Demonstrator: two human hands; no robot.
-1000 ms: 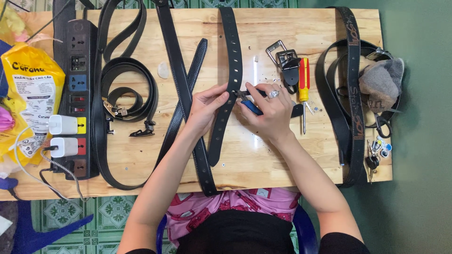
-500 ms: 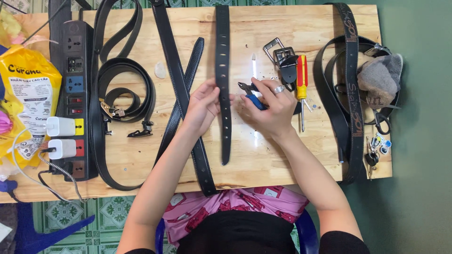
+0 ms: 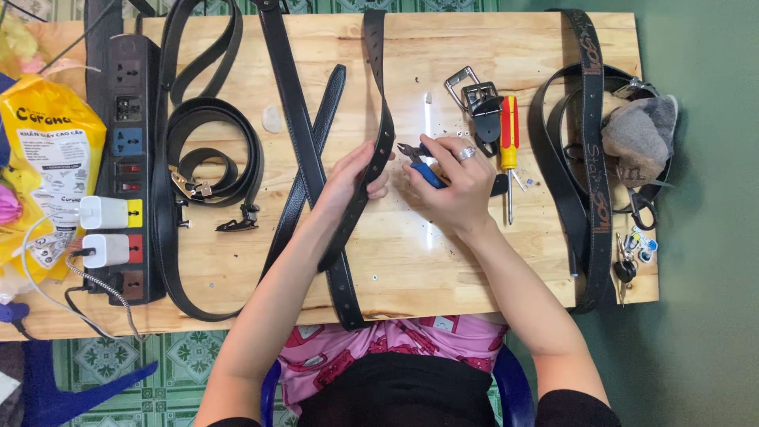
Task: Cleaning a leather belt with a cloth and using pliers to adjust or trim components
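Black leather belt strap with a row of punched holes (image 3: 378,150) runs down the middle of the pale wooden tabletop (image 3: 474,261) from its far edge toward the person, bending where it is lifted off the wood. The left hand (image 3: 354,175) is closed around this strap at the bend, fingers wrapped over its edge. Just beside it, with a small gap between the two hands, the right hand (image 3: 455,178) grips blue-handled pliers (image 3: 419,162), whose dark tip points toward the strap without reaching it; a ring shows on one finger. Close to the right hand lie a red and yellow screwdriver (image 3: 510,146) and a pair of metal belt buckles (image 3: 473,93), near each other on the wood. Further right, several dark belts (image 3: 589,158) hang looped over the table's edge beside a grey cloth bundle (image 3: 640,134). To the left of the held strap, two long black straps (image 3: 304,166) cross each other, and beyond them sits a coiled black belt (image 3: 217,154). A black power strip with white chargers plugged in (image 3: 122,158) lies along the left side, next to a yellow plastic bag (image 3: 43,158).
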